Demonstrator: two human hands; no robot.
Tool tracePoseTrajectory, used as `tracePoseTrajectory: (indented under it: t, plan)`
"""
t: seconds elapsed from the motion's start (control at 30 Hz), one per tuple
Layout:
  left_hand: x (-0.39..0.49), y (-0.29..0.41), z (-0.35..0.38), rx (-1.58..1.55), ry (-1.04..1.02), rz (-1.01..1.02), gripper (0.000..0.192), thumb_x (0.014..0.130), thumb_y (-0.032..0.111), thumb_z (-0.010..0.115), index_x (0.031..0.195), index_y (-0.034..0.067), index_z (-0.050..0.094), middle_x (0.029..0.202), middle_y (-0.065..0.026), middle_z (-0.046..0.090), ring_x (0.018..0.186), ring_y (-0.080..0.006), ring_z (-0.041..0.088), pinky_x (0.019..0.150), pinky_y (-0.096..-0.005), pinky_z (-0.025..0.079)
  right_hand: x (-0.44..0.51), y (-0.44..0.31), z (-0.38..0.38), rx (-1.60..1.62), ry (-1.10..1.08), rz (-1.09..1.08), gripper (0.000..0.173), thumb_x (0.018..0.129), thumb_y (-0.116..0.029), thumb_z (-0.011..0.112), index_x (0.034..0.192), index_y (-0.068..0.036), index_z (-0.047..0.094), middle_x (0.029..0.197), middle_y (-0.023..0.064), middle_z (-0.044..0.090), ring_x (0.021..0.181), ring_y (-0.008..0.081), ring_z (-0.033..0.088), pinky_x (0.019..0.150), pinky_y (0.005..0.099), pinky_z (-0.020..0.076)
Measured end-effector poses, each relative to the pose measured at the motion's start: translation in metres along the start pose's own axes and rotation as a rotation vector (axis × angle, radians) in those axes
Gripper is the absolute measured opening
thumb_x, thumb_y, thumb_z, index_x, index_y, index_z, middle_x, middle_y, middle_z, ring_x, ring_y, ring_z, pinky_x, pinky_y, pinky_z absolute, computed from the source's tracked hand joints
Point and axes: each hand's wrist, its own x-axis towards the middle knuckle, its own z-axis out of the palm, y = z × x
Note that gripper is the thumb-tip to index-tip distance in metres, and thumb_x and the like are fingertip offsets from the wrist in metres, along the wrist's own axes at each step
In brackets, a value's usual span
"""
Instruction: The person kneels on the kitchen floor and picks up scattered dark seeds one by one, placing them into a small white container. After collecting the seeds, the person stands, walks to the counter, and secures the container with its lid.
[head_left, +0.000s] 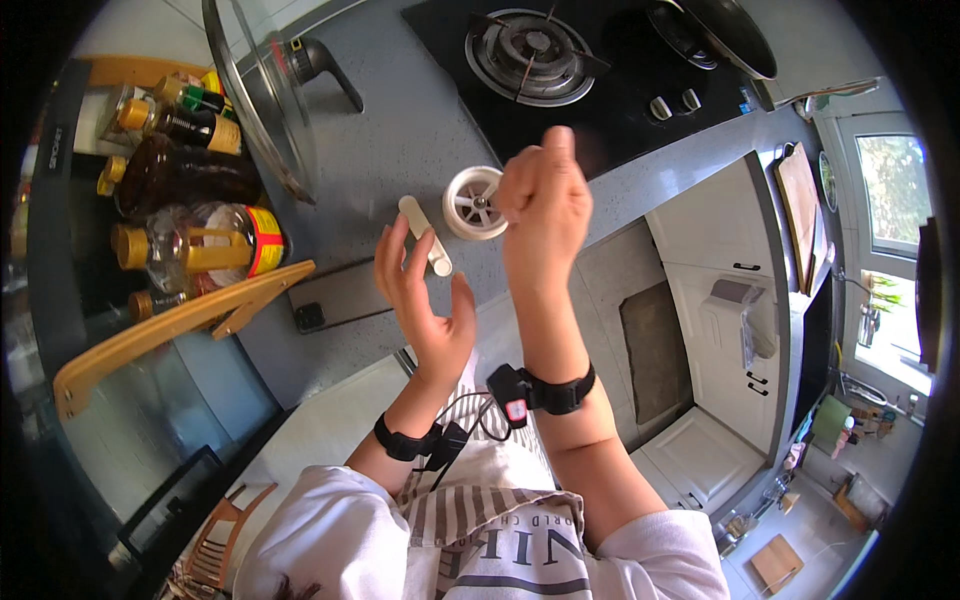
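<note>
My left hand (424, 300) is held over the counter's front part, fingers spread and thumb apart, with nothing in it. Just past its fingertips lies a narrow off-white bar (424, 234) with rounded ends, resembling a crank arm; whether the fingers touch it cannot be told. To its right stands a round white ring-shaped part (457, 214) with spokes and a small metal centre. My right hand (546, 202) is curled into a fist, thumb pointing up, and covers the ring's right edge from my view. No object shows in the fist.
A black gas hob (615, 90) lies beyond my right hand. At left, a glass pan lid (259, 97) leans beside a wooden-ended rack (187, 337) of bottles (187, 176). A dark flat tray-like strip (349, 292) lies along the grey counter (375, 157).
</note>
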Motion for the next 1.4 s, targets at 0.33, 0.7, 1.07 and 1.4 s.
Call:
tracePoseTrajectory:
  t: [0.33,0.7,1.07,1.4]
  plan:
    - [0.006,0.007,-0.006,-0.105,-0.078,0.172,0.028,0.083,0.002,0.055,0.111,0.001,0.054,0.125,-0.0156,0.050,0.119,-0.0366,0.043,0.099,-0.0471,0.032,-0.007,0.014,0.007,-0.154,-0.076,0.108,0.036,0.101,-0.026,0.037,0.081,-0.002,0.054,0.056,-0.0012,0.042,0.053,0.0062,0.036,0.050,0.0219,0.0311]
    - [-0.056,0.040,0.042,-0.925,-0.508,-0.547,0.031,0.091,-0.004,0.037,0.120,0.003,0.044,0.107,-0.0077,0.052,0.085,-0.0145,0.054,0.075,-0.0272,0.045,-0.072,-0.047,-0.102,-0.755,-0.025,-0.375,0.045,0.079,0.000,0.047,0.124,-0.004,0.054,0.127,0.0156,0.053,0.122,0.0304,0.047,0.102,0.0393,0.0360]
    - [-0.065,0.095,0.079,-1.078,-0.881,-0.633,0.060,0.093,0.023,0.054,0.142,0.002,0.027,0.145,-0.0129,0.030,0.130,-0.0213,0.036,0.106,-0.0346,0.031,-0.091,-0.020,-0.252,-1.449,0.035,-0.145,0.061,0.076,-0.009,0.067,0.132,-0.007,0.044,0.136,0.0143,0.043,0.123,0.0328,0.042,0.100,0.0402,0.0381]
    - [0.025,-0.033,0.035,-0.024,-0.093,0.053,0.104,0.067,0.036,0.081,0.141,-0.001,0.018,0.140,-0.0213,0.030,0.127,-0.0371,0.031,0.104,-0.0476,0.027,-0.015,0.018,-0.161,-1.490,-0.412,-0.237,0.082,0.062,-0.019,0.079,0.134,-0.008,0.041,0.128,0.0106,0.049,0.120,0.0314,0.044,0.101,0.0406,0.0381]
